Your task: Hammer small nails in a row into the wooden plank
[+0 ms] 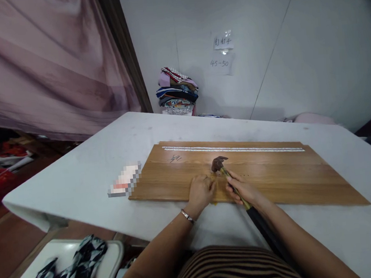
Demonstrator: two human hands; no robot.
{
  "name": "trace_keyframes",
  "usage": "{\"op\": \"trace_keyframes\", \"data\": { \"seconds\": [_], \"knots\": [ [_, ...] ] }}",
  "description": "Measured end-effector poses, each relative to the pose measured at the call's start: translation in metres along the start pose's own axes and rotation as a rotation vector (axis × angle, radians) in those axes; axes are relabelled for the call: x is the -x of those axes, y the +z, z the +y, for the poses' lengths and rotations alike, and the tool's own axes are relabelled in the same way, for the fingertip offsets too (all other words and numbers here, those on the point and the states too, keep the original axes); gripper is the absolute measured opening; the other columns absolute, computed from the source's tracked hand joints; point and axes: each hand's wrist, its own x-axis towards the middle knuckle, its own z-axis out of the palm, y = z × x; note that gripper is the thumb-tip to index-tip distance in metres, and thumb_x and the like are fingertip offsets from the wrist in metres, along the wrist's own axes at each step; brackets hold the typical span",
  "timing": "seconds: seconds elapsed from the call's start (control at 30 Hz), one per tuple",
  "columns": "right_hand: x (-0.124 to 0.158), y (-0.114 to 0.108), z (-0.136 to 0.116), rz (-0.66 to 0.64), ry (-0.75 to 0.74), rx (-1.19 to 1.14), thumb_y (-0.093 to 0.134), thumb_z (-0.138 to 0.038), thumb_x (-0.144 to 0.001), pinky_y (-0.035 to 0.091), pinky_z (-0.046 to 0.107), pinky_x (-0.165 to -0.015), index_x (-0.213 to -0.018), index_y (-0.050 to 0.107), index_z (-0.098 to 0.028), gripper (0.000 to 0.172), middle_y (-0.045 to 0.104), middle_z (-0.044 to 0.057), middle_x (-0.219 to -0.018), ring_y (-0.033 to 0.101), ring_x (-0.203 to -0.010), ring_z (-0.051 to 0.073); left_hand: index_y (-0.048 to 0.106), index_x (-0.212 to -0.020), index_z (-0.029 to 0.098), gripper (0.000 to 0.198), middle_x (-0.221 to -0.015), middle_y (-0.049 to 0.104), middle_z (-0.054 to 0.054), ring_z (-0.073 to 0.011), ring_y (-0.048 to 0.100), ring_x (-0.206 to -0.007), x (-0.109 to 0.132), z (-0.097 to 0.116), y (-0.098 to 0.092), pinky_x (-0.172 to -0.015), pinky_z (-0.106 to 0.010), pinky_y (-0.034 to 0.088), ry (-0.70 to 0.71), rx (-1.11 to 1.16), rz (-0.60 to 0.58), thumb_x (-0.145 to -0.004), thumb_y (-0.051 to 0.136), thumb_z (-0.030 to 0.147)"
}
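My right hand (242, 189) is wrapped around the shaft of a claw hammer (219, 163), well up towards its head. The black grip of the hammer runs back under my right forearm. Its rusty head is over the wooden board (292, 173), close to the fingers of my left hand (202, 190). That left hand rests on the board near its front edge, fingers curled and pressed together; what they hold, if anything, is too small to make out. Several loose nails (175, 158) lie in a small heap on the board's left part.
Two white marked strips (235, 149) lie along the board's far edge. Left of the board, on the white table (88, 178), is a blurred-out flat object (124, 180). Folded cloths (177, 92) are stacked behind the table. A white chair (114, 253) with patterned cloth stands at lower left.
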Motion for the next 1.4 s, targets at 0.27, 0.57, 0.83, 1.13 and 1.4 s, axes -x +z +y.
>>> {"op": "trace_keyframes", "data": {
  "seconds": [0.27,0.57,0.83,1.13,1.4],
  "knots": [
    [-0.0027,0.0004,0.0022,-0.018,-0.006,0.002,0.062,-0.045,-0.087,0.029,0.015,-0.027,-0.151,0.035,-0.023,0.073,0.049,-0.009,-0.059,0.034,-0.032,0.005,0.068,-0.075,0.019,0.025,-0.081,0.066,-0.006,-0.0193,0.059,-0.082,-0.0006,0.0012,-0.0019,-0.075,-0.032,0.040,-0.005,-0.007,-0.009,-0.093,0.055,0.028],
    [-0.0019,-0.0007,0.0034,-0.009,0.013,-0.003,0.060,-0.042,-0.088,0.029,0.015,-0.027,-0.150,0.035,-0.023,0.069,0.049,-0.010,-0.059,0.034,-0.032,0.005,0.068,-0.074,0.018,0.024,-0.081,0.066,-0.006,-0.0191,0.059,-0.081,-0.0008,-0.0006,0.0000,-0.074,-0.031,0.039,0.002,-0.007,-0.004,-0.093,0.056,0.028],
    [-0.0011,-0.0024,0.0011,-0.001,0.011,-0.011,0.061,-0.045,-0.088,0.028,0.015,-0.027,-0.149,0.035,-0.024,0.070,0.049,-0.009,-0.060,0.034,-0.032,0.005,0.069,-0.075,0.018,0.025,-0.084,0.067,-0.007,-0.0196,0.059,-0.083,-0.0012,0.0010,-0.0027,-0.075,-0.032,0.038,-0.011,-0.009,-0.028,-0.093,0.055,0.027],
    [-0.0019,0.0005,0.0021,-0.013,0.009,-0.009,0.061,-0.043,-0.088,0.029,0.015,-0.028,-0.150,0.035,-0.022,0.070,0.049,-0.009,-0.059,0.034,-0.033,0.005,0.069,-0.076,0.018,0.026,-0.084,0.067,-0.007,-0.0203,0.059,-0.084,-0.0011,0.0002,-0.0007,-0.075,-0.033,0.038,-0.015,0.021,-0.013,-0.094,0.054,0.028],
    [-0.0021,-0.0034,0.0033,-0.016,-0.007,-0.009,0.061,-0.046,-0.087,0.029,0.015,-0.027,-0.150,0.035,-0.024,0.072,0.050,-0.009,-0.061,0.034,-0.033,0.004,0.069,-0.075,0.017,0.025,-0.083,0.067,-0.007,-0.0198,0.059,-0.083,-0.0013,-0.0001,-0.0010,-0.075,-0.032,0.039,0.001,0.006,-0.011,-0.093,0.055,0.027]
  ]
}}
